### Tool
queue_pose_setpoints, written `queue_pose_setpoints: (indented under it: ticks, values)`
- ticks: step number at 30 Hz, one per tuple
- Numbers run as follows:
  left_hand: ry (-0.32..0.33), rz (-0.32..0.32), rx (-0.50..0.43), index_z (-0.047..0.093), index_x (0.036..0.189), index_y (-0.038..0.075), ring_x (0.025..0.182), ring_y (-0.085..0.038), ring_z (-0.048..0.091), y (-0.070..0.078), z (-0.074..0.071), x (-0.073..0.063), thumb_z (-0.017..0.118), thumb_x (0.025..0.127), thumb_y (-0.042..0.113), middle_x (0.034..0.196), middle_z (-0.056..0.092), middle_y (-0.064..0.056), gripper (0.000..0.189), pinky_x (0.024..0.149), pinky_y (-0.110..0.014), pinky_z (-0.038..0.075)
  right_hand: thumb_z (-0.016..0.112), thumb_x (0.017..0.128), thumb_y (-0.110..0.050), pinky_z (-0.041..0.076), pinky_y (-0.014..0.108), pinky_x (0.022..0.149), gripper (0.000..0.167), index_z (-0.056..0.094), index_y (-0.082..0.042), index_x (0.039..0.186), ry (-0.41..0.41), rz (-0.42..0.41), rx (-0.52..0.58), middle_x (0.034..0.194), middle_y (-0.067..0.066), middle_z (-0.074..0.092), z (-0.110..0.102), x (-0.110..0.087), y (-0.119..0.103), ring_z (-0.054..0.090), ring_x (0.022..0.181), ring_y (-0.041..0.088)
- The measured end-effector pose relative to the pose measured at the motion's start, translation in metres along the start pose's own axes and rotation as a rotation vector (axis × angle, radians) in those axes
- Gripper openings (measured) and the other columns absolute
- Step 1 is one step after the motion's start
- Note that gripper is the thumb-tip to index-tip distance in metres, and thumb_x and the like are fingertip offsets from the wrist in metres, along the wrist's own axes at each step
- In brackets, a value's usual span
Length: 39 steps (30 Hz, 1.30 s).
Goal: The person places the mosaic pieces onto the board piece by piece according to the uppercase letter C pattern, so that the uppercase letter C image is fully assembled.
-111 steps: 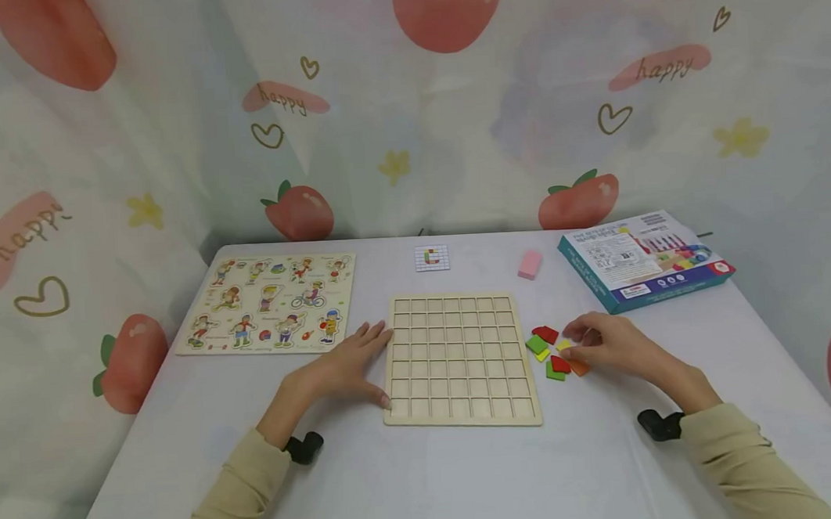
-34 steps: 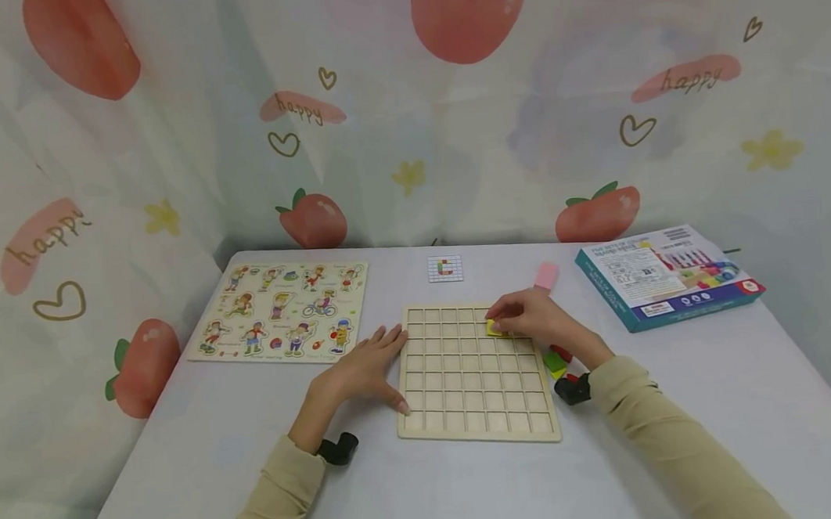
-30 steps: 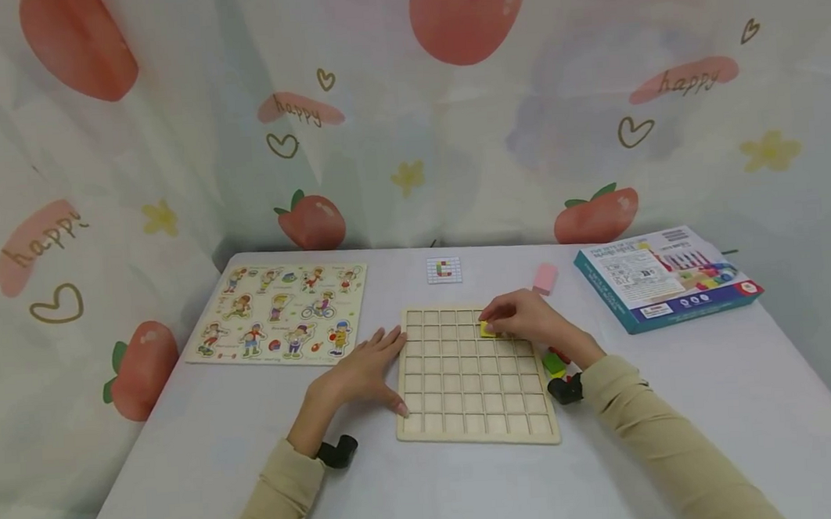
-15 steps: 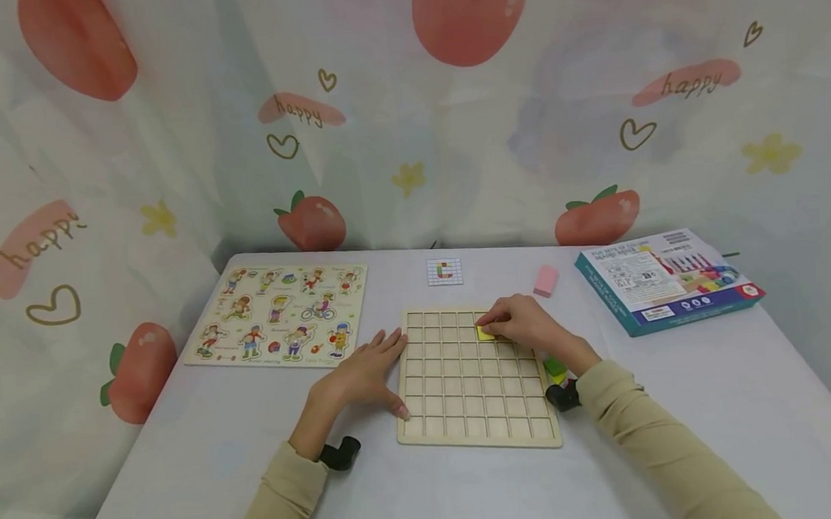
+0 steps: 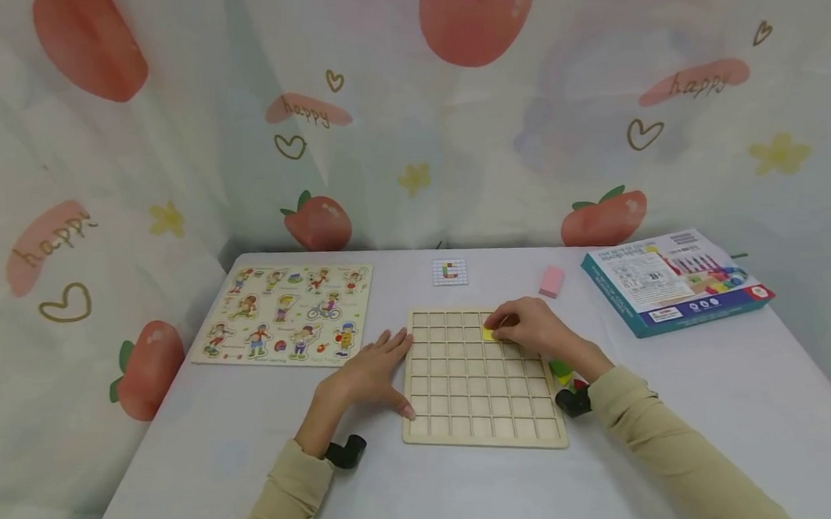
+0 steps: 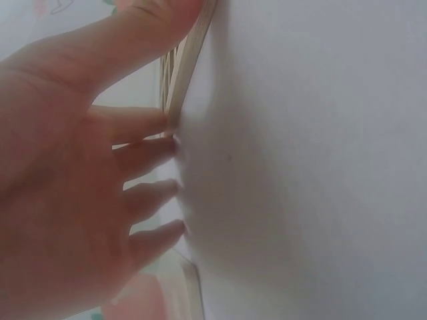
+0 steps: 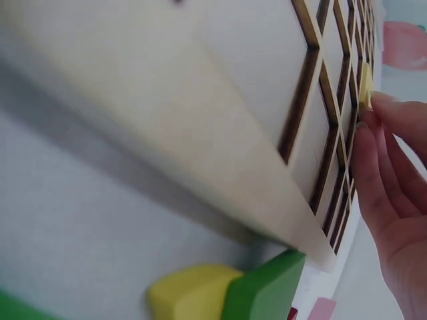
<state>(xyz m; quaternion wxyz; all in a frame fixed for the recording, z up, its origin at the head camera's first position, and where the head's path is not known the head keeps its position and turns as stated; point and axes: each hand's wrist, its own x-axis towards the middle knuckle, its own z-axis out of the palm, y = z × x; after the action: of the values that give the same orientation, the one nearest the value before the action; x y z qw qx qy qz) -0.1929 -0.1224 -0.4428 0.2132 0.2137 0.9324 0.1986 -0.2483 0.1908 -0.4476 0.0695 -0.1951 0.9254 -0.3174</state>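
A pale wooden grid board (image 5: 485, 443) lies flat in the middle of the table. My left hand (image 5: 365, 376) rests along its left edge with fingers spread, thumb near the front corner; in the left wrist view the fingers (image 6: 150, 160) look straight beside the edge. Over the far right part of the grid, my right hand (image 5: 535, 331) pinches a yellow square tile (image 5: 488, 335) between thumb and fingers. The right wrist view shows that tile (image 7: 365, 87) tipped up at the grid's dividers. A green tile (image 7: 263, 290) and a yellow one lie off the board's right edge, partly hidden by the right wrist.
Behind the board lie a small card with a coloured grid pattern (image 5: 450, 272) and a pink block (image 5: 551, 281). A picture puzzle board (image 5: 284, 317) is at the back left, a teal-edged box (image 5: 677, 281) at the back right. Black cameras sit at both wrists.
My right hand has come from the loose tiles on the right to the grid with the yellow tile, and lately shifted it slightly left. The left hand stays at the board's edge.
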Motion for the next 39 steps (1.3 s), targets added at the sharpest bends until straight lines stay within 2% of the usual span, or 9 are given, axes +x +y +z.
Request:
queue_pose_setpoints:
  ticks: [6,14,16,21,23,28,35,39]
  values:
    - [0.001,-0.004,0.008,0.024,0.165,0.011,0.161,-0.031,0.005,0.001,0.001,0.002,0.093,0.071,0.046,0.173,0.014,-0.005,0.122,0.131,-0.050,0.014,0.075,0.094,-0.012,0.058,0.047,0.094,0.015,0.079,-0.008,0.107,0.005,0.053,0.045,0.105,0.007,0.077,-0.005,-0.011,0.002,0.069,0.098,0.024]
    - [-0.008,0.003,0.001,0.024,0.164,0.007,0.161,-0.035,0.007,0.002,0.003,0.001,0.093,0.070,0.044,0.173,0.015,-0.009,0.122,0.130,-0.053,0.015,0.074,0.095,-0.017,0.057,0.044,0.091,0.016,0.079,-0.010,0.108,0.023,0.094,0.014,0.103,0.006,0.077,-0.017,-0.028,0.006,0.067,0.096,0.023]
    - [-0.005,0.000,0.005,0.024,0.164,0.008,0.161,-0.034,0.006,0.003,0.002,0.001,0.093,0.071,0.045,0.173,0.015,-0.009,0.122,0.130,-0.052,0.015,0.073,0.096,-0.018,0.057,0.039,0.088,0.017,0.079,-0.011,0.110,0.022,0.113,0.014,0.104,0.006,0.076,-0.021,-0.033,0.008,0.066,0.094,0.022]
    - [0.001,-0.009,0.013,0.025,0.164,0.009,0.161,-0.034,0.007,0.003,0.000,0.000,0.093,0.070,0.045,0.173,0.016,-0.008,0.122,0.130,-0.052,0.015,0.072,0.096,-0.021,0.055,0.030,0.066,0.025,0.076,-0.008,0.118,-0.007,0.161,0.051,0.105,0.010,0.074,-0.030,-0.045,0.017,0.062,0.084,0.020]
    - [0.001,-0.008,0.014,0.025,0.164,0.008,0.161,-0.034,0.007,0.004,0.000,-0.001,0.093,0.070,0.045,0.173,0.016,-0.008,0.121,0.130,-0.052,0.015,0.072,0.096,-0.021,0.055,0.028,0.062,0.028,0.074,-0.007,0.120,-0.015,0.174,0.064,0.106,0.011,0.073,-0.034,-0.051,0.021,0.062,0.082,0.019]
    - [0.001,-0.003,0.022,0.025,0.164,0.009,0.161,-0.032,0.007,0.005,0.000,0.000,0.093,0.071,0.046,0.173,0.016,-0.007,0.121,0.130,-0.051,0.015,0.071,0.096,-0.018,0.057,0.024,0.070,0.029,0.073,-0.004,0.122,-0.016,0.176,0.062,0.107,0.012,0.073,-0.045,-0.065,0.034,0.064,0.086,0.019]
    - [-0.001,-0.009,0.018,0.025,0.164,0.009,0.161,-0.032,0.006,0.004,0.001,0.001,0.093,0.070,0.045,0.173,0.015,-0.007,0.121,0.130,-0.051,0.015,0.070,0.097,-0.019,0.054,0.021,0.072,0.028,0.073,-0.004,0.120,-0.044,0.166,0.049,0.106,0.008,0.074,-0.054,-0.081,0.052,0.062,0.090,0.019]
    - [0.003,-0.013,0.014,0.025,0.164,0.010,0.161,-0.032,0.007,0.003,0.002,0.000,0.093,0.070,0.045,0.173,0.015,-0.007,0.121,0.130,-0.051,0.015,0.072,0.096,-0.020,0.053,0.021,0.073,0.025,0.074,-0.006,0.116,-0.037,0.190,0.046,0.103,0.005,0.074,-0.054,-0.087,0.057,0.061,0.090,0.019]
